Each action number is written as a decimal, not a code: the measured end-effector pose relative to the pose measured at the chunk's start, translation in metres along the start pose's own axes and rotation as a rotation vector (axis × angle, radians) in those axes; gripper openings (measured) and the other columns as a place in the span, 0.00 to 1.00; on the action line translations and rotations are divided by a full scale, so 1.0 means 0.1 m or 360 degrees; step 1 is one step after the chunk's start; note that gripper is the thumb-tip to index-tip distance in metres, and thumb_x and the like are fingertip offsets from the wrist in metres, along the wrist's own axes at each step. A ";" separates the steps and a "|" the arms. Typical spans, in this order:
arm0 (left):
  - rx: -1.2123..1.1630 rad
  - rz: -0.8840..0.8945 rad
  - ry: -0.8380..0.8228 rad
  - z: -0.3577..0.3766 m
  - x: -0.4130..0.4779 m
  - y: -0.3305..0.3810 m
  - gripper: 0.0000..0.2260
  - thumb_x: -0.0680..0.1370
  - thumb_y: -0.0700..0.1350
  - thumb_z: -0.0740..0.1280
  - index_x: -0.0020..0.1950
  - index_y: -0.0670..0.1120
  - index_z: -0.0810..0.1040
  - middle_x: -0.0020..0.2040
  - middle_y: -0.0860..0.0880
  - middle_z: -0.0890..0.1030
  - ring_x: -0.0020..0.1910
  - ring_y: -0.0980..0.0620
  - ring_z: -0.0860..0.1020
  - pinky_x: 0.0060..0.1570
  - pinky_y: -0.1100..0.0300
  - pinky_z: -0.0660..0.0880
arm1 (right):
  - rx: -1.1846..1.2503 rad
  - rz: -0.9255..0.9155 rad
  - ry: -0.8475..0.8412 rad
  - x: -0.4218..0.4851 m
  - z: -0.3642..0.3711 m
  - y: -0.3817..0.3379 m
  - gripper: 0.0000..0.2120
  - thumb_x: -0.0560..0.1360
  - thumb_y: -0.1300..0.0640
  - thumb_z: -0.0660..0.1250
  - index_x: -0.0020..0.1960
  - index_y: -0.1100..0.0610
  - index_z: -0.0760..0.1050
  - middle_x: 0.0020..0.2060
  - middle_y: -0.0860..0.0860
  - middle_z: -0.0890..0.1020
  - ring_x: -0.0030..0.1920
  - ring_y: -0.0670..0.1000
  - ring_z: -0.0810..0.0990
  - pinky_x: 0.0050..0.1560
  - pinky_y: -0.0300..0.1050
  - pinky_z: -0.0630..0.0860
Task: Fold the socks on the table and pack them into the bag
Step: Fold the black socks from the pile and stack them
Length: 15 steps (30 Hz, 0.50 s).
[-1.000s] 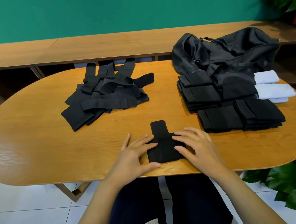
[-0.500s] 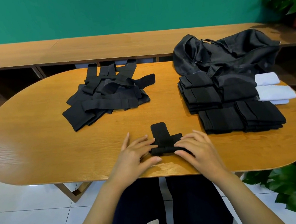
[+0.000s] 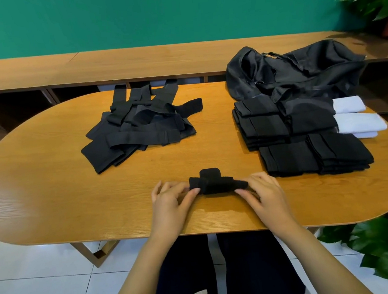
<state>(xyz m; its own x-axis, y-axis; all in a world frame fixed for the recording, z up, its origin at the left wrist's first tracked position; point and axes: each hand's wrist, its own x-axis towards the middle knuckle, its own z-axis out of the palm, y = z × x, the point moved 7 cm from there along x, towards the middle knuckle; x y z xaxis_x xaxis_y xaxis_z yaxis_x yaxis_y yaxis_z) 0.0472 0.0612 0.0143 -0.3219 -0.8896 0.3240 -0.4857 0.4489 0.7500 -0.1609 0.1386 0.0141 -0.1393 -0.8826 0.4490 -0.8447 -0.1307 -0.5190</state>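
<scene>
The left hand (image 3: 170, 202) and right hand (image 3: 265, 195) are pinching the sock (image 3: 215, 185), probably soft and light, at its ends with curled fingers (image 3: 193, 193).

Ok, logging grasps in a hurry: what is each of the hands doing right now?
Left hand: pinches the left end of the rolled black sock.
Right hand: pinches the same sock's right end.

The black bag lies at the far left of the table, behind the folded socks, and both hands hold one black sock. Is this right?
Not quite. The head view shows the black bag at the far right of the table, not the left. It does lie behind the folded socks, and the left hand and right hand hold one black sock.
</scene>
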 end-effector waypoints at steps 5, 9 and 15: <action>-0.0172 -0.0023 0.0036 0.02 -0.03 -0.01 0.20 0.72 0.64 0.62 0.58 0.55 0.79 0.40 0.58 0.82 0.52 0.61 0.77 0.73 0.46 0.56 | 0.0143 0.0226 0.0004 -0.02 -0.01 0.10 0.25 0.74 0.36 0.56 0.58 0.52 0.78 0.47 0.46 0.77 0.52 0.48 0.74 0.50 0.35 0.69; -0.0177 -0.0045 0.0098 0.00 -0.04 -0.01 0.23 0.73 0.58 0.66 0.67 0.58 0.69 0.39 0.59 0.82 0.51 0.63 0.78 0.74 0.49 0.55 | 0.0223 0.0301 -0.0009 -0.01 0.01 0.13 0.25 0.73 0.36 0.58 0.68 0.42 0.65 0.48 0.43 0.78 0.54 0.46 0.74 0.56 0.34 0.66; -0.0013 -0.0093 0.0162 -0.04 -0.04 -0.02 0.26 0.72 0.60 0.69 0.69 0.56 0.71 0.39 0.56 0.75 0.48 0.59 0.74 0.63 0.58 0.61 | 0.0134 0.0173 -0.0014 0.03 0.01 0.07 0.28 0.76 0.39 0.59 0.73 0.49 0.66 0.65 0.40 0.70 0.67 0.40 0.63 0.64 0.44 0.66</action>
<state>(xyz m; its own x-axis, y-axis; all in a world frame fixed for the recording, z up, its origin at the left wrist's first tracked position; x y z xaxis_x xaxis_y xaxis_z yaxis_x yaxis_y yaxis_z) 0.0525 0.0633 0.0143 -0.2090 -0.9184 0.3359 -0.4944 0.3956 0.7740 -0.1667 0.1347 0.0111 -0.2230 -0.8975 0.3805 -0.7784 -0.0711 -0.6238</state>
